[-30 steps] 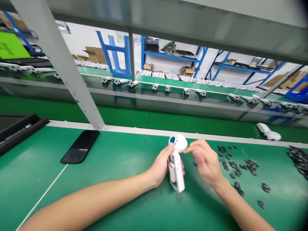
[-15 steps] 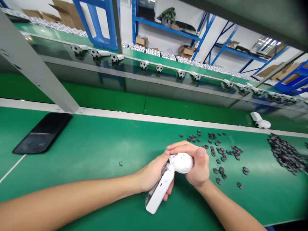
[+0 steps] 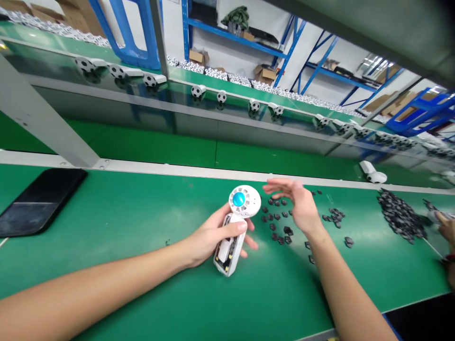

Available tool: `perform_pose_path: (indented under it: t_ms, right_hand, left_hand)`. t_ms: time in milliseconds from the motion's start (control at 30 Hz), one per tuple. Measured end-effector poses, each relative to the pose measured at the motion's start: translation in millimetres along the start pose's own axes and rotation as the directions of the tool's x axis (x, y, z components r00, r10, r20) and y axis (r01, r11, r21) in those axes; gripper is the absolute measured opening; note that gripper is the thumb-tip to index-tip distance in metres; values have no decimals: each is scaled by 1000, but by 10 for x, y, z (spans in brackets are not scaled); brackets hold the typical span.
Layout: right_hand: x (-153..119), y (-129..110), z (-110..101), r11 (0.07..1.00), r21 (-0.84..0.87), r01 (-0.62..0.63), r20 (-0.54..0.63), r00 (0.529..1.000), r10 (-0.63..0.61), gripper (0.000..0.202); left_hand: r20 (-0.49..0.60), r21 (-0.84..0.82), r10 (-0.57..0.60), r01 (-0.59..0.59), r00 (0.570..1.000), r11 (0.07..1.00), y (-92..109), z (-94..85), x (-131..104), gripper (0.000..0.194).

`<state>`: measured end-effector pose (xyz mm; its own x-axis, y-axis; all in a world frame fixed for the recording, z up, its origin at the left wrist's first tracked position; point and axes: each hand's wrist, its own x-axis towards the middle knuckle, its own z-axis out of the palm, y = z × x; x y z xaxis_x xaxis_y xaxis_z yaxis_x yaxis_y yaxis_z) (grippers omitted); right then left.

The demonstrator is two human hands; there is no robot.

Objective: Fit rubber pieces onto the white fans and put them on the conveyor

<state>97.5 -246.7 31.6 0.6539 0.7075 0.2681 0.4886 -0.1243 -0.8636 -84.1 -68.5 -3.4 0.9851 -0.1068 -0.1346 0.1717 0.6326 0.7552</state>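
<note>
Tabletop (image 3: pixel 142 284) pick-and-fit, fan body held ready.
Left hand (image 3: pixel 206 239) is closed round the white handheld fan (image 3: pixel 234 227); right hand (image 3: pixel 298 203), open and empty, hovers just beyond it over the scattered dark pieces (image 3: pixel 279 227). Best to pinch one piece only and keep the fan steady, face up.

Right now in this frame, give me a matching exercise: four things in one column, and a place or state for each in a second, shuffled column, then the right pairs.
Things:
1. white handheld device
2. right hand
3. black phone
4. large heap of dark parts

Places or states:
A. lying flat at the left edge of the green table
B. open, fingers spread, above the scattered small dark pieces
C. gripped by the left hand, blue disc facing up
D. piled at the far right of the table

Pairs: 1-C, 2-B, 3-A, 4-D
</note>
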Motion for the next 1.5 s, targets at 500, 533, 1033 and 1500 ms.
perform_pose_path:
  t_ms: [500,533,1033,1500]
  right_hand:
    - [57,389,13,741,-661,118,223,974,44,29]
    - [67,398,11,747,-653,127,227,973,33,28]
    - [8,348,14,692,-691,206,287,958,1,34]
    - [-17,220,36,730,-682,44,104,994,37,23]
  left_hand:
    - [-211,162,-50,86,976,983,167,-57,58,72]
    - [-208,137,-12,41,978,990,180,-42,50,63]
    - [-200,326,199,-127,959,937,306,-137,120,54]
    - [-242,464,195,-63,951,883,224,-289,174,54]
